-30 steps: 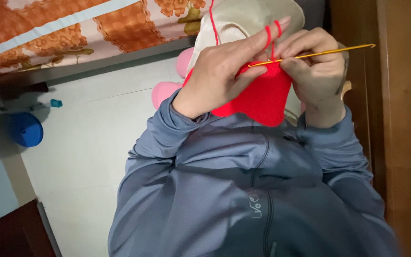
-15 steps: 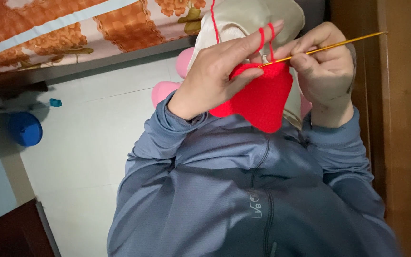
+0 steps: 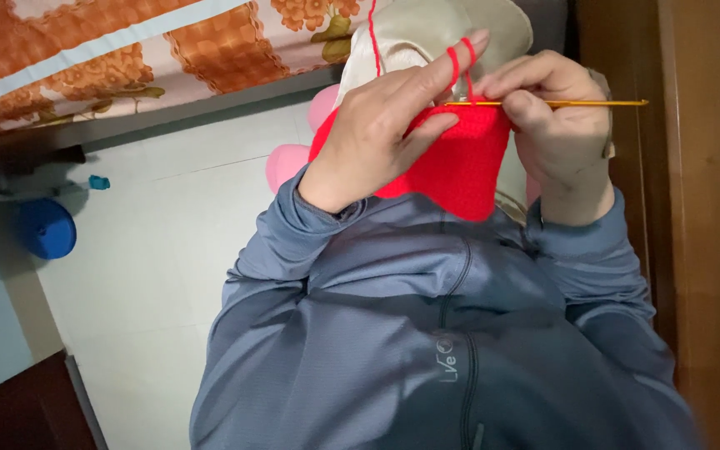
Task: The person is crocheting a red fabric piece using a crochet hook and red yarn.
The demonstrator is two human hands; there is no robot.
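While my left hand [image 3: 377, 142] pinches the red crochet piece [image 3: 452, 162] between thumb and fingers, red yarn [image 3: 457, 57] loops over its raised forefinger; the piece hangs between both hands, and my right hand [image 3: 560, 133] pinches the golden crochet hook [image 3: 577, 103] lying level across its top edge.

The crochet hook's [image 3: 556, 103] tip is hidden behind the fingers [image 3: 460, 62], the red yarn [image 3: 371, 25] runs off the top edge, and the red crochet piece [image 3: 460, 162] is partly covered by the left hand [image 3: 377, 133].
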